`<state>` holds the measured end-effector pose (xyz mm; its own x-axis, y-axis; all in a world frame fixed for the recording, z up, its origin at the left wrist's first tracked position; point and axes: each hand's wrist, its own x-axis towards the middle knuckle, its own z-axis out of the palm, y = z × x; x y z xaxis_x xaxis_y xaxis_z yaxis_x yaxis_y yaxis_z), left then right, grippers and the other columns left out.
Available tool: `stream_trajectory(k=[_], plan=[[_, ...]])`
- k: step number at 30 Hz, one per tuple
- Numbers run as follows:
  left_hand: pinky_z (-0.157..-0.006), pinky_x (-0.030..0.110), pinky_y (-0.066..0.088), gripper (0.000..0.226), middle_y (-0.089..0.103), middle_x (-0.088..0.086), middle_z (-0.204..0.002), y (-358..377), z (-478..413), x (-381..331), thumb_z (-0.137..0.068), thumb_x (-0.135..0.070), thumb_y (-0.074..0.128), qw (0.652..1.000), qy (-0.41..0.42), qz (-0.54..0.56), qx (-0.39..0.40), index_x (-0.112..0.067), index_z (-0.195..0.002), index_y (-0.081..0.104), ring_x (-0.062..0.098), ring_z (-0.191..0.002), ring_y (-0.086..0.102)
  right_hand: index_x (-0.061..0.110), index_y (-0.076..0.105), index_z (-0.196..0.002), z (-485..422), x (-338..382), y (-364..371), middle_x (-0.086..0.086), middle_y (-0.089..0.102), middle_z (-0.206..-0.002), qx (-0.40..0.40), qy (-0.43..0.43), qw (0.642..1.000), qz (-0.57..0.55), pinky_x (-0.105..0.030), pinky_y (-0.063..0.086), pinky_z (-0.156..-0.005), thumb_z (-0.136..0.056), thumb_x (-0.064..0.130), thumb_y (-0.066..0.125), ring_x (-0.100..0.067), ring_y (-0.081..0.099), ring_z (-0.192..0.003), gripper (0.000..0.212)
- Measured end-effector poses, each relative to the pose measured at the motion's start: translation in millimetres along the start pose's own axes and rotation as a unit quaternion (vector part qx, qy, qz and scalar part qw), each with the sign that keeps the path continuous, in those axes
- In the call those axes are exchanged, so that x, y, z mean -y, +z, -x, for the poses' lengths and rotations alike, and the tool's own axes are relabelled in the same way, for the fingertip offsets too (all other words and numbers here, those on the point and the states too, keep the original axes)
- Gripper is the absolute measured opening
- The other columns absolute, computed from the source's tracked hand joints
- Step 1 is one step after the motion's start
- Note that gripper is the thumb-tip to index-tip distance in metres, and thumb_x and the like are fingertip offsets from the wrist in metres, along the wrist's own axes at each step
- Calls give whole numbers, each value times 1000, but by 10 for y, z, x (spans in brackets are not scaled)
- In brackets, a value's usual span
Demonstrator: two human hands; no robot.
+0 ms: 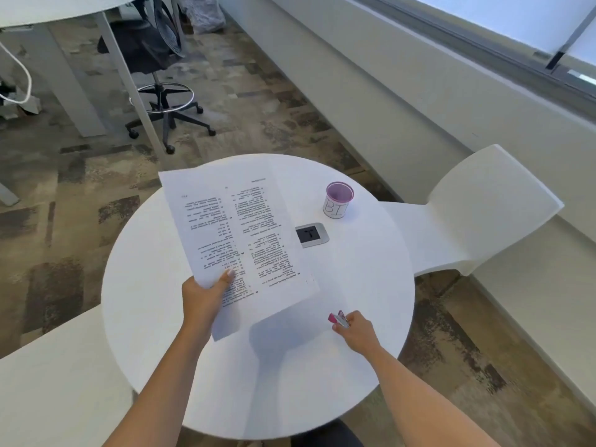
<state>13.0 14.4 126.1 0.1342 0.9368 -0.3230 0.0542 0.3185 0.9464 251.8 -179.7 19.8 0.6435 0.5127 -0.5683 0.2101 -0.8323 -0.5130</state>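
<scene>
An office stool is standing on the carpet, well beyond and left of the socket plate, our landmark, which is sitting flush in the round white surface. Left of the plate and nearer to us, our left hand is gripping the printed sheets: the thumb is pressing on top at their near left corner and the fingers are curling underneath, clamped on the paper. The sheets are stretching away from that hand, their right edge passing just beside the plate, the print running upside down to us, the near end casting a shadow on the surface. Nearer than the plate and slightly right, our right hand is holding a small pink and silver item, the fingers drawn together around it; it is showing too blurred to name. Beyond the plate, slightly right, a pink-rimmed cup is standing upright. Well right of the plate, a white chair is standing at the surface's edge.
</scene>
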Motion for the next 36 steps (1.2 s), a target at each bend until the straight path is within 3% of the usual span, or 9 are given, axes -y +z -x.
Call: stream_trajectory(k=[3,9,17,19,23,27,30,33,36], plan=[[-57,22,50,30,70,-2,-90,-25,9,101,-79,-20,81,1000,-20,-5,-19,-16,-104,66,11,-75,67,6,47,-101,-82,27,40,-12,60,-98,-25,-9,1000,-1,-28,43,-64,-88,23,67,-21,55,-75,29],[-63,25,51,27,70,1,-94,-28,29,256,-81,-17,80,998,-41,-2,-38,-16,-105,66,14,-77,67,6,41,-130,-218,119,118,-15,57,-113,-22,-16,999,-27,-37,50,-77,-88,-2,48,-31,58,-96,43],[-71,27,50,27,70,-7,-94,84,92,427,-84,-15,77,995,-70,43,-54,-19,-107,65,12,-83,67,8,52,-119,-23,166,288,-12,60,-114,-76,-54,991,-100,-30,44,-81,-91,18,62,-26,59,-100,32],[-69,25,49,25,69,-9,-93,146,114,457,-84,-14,76,994,-80,58,-57,-19,-106,66,12,-84,66,10,58,-114,137,333,357,-9,69,-104,18,-8,981,-192,-28,48,-73,-91,38,62,-18,64,-84,36],[-72,26,51,26,70,-3,-98,309,196,523,-84,-14,76,986,-99,110,-78,-17,-108,66,11,-84,67,20,61,-114,431,652,549,1,76,-94,251,34,920,-299,-31,50,-77,-91,57,50,-18,72,-89,45],[-75,27,52,30,71,-4,-100,400,277,614,-83,-15,77,975,-134,151,-90,-15,-111,65,14,-89,68,16,66,-116,553,840,674,-8,74,-100,171,32,860,-479,-31,55,-71,-87,47,58,-20,70,-81,42],[-79,30,53,35,71,0,-106,393,291,684,-83,-15,78,965,-163,171,-118,-14,-115,65,18,-93,68,26,64,-111,511,886,604,-6,77,-96,117,56,790,-599,-35,57,-69,-96,56,41,-22,75,-83,42],[-93,40,54,39,70,6,-115,379,312,735,-83,-15,78,958,-187,177,-126,-12,-119,64,24,-103,68,27,54,-124,534,947,573,-3,75,-103,113,23,835,-539,-32,58,-68,-95,45,54,-22,73,-91,34],[-88,39,55,43,71,4,-113,339,336,734,-81,-16,80,957,-204,175,-107,-14,-120,64,22,-98,69,30,25,-142,552,972,617,4,65,-114,96,-32,900,-423,-24,58,-65,-90,12,66,-14,66,-100,68]])
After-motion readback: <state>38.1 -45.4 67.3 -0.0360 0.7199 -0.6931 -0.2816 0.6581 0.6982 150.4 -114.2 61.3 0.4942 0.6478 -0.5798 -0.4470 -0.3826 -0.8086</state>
